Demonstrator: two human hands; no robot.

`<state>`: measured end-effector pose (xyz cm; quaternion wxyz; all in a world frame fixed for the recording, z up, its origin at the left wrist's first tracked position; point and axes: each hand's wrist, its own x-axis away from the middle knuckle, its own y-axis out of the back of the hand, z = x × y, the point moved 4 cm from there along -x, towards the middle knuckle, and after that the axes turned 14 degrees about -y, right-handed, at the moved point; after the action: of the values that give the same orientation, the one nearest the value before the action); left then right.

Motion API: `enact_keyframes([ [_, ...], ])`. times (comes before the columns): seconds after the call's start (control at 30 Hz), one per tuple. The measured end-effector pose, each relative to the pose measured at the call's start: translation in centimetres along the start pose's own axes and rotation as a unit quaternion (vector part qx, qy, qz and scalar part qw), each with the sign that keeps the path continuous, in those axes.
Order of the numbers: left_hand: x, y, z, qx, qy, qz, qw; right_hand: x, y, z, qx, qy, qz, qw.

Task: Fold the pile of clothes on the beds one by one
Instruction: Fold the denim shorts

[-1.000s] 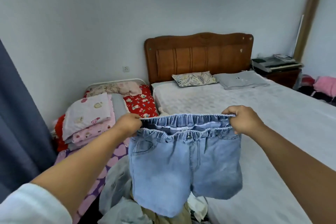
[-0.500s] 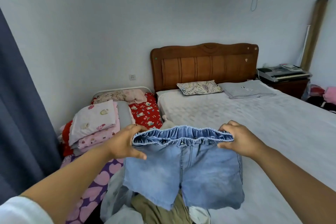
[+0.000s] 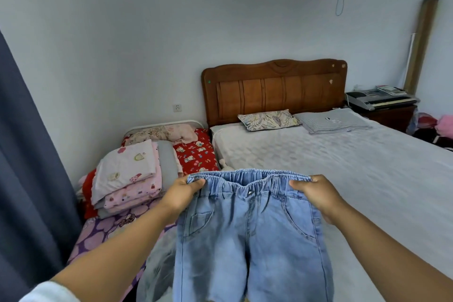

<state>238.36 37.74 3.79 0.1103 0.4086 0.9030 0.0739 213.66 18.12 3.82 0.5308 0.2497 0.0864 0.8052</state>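
Light blue denim shorts (image 3: 250, 240) with an elastic waistband hang in front of me, front side facing me. My left hand (image 3: 182, 193) grips the left end of the waistband and my right hand (image 3: 316, 195) grips the right end. The legs drop below the frame's lower edge and hide most of the clothes pile; only a grey garment (image 3: 157, 270) shows beside the shorts. Beyond the shorts lies the large bed (image 3: 355, 167) with a pale cover.
A narrow bed on the left carries a stack of folded bedding (image 3: 127, 176) and a red patterned pillow (image 3: 196, 152). Two pillows lie below the wooden headboard (image 3: 274, 88). A keyboard (image 3: 382, 99) sits on a nightstand at right. A dark curtain (image 3: 27, 167) hangs at far left.
The shorts have come down and closer to me, and the waistband has been pulled flatter between my hands. My head has tilted up, showing more of the window.
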Motion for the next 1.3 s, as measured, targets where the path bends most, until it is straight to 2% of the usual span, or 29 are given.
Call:
enact_keyframes([
  [0.1,-0.4,-1.4,0.5,-0.019,0.063,-0.037,0.997,-0.2,-1.5,0.4,0.0,-0.028,-0.056,0.998],
  [0.17,-0.2,-2.7,0.1,-0.007,0.077,-0.052,0.996,0.3,-2.7,0.9,-0.016,-0.029,-0.052,0.998],
  [0.23,0.2,-4.4,-0.6,0.016,0.062,-0.044,0.997,1.3,-4.3,1.6,-0.09,-0.053,0.006,0.994],
  [0.33,1.3,-7.2,-1.8,0.066,0.005,0.018,0.998,3.4,-6.8,3.0,-0.177,-0.052,0.144,0.972],
  [0.43,2.3,-8.8,-2.7,0.116,-0.057,0.083,0.988,4.5,-7.6,3.6,-0.088,0.025,0.224,0.97],
  [0.57,2.1,-8.3,-1.9,0.099,-0.1,0.05,0.989,4.9,-7.3,2.6,0.047,0.072,0.312,0.946],
  [0.63,1.8,-8.1,-1.2,0.08,-0.086,0.038,0.992,4.7,-7.1,1.9,0.093,0.085,0.329,0.936],
  [0.7,1.5,-8.2,-0.7,0.089,-0.071,0.055,0.992,4.2,-7.1,1.2,0.091,0.105,0.321,0.937],
  [0.73,1.4,-8.2,-0.5,0.091,-0.063,0.065,0.992,3.8,-7.0,1.1,0.069,0.125,0.293,0.945],
  [0.83,0.7,-7.9,0.0,0.09,-0.039,0.095,0.991,1.9,-5.6,0.4,-0.02,0.171,0.112,0.979],
  [0.87,0.6,-7.7,0.3,0.095,-0.028,0.107,0.989,1.2,-5.1,-0.1,-0.022,0.17,0.062,0.983],
  [0.9,0.4,-7.5,0.4,0.101,-0.018,0.118,0.988,0.5,-4.7,-0.7,-0.008,0.156,0.043,0.987],
  [0.93,0.2,-7.2,0.8,0.105,-0.009,0.128,0.986,-0.1,-4.7,-1.4,0.004,0.13,0.063,0.989],
  [1.0,-0.1,-6.7,1.5,0.113,0.007,0.152,0.982,-0.7,-5.1,-2.7,0.001,0.063,0.172,0.983],
  [1.07,-0.4,-6.7,2.4,0.118,0.023,0.181,0.976,-0.8,-5.9,-3.7,-0.02,0.022,0.277,0.96],
  [1.17,-0.5,-7.4,3.7,0.125,0.053,0.215,0.967,-0.8,-6.6,-4.9,-0.034,-0.004,0.354,0.934],
  [1.23,-1.0,-8.4,4.8,0.115,0.061,0.233,0.964,-1.4,-6.4,-6.2,-0.025,-0.025,0.351,0.936],
  [1.3,-1.7,-10.2,6.1,0.09,0.063,0.256,0.96,-2.4,-5.3,-8.1,-0.023,-0.051,0.307,0.95],
])
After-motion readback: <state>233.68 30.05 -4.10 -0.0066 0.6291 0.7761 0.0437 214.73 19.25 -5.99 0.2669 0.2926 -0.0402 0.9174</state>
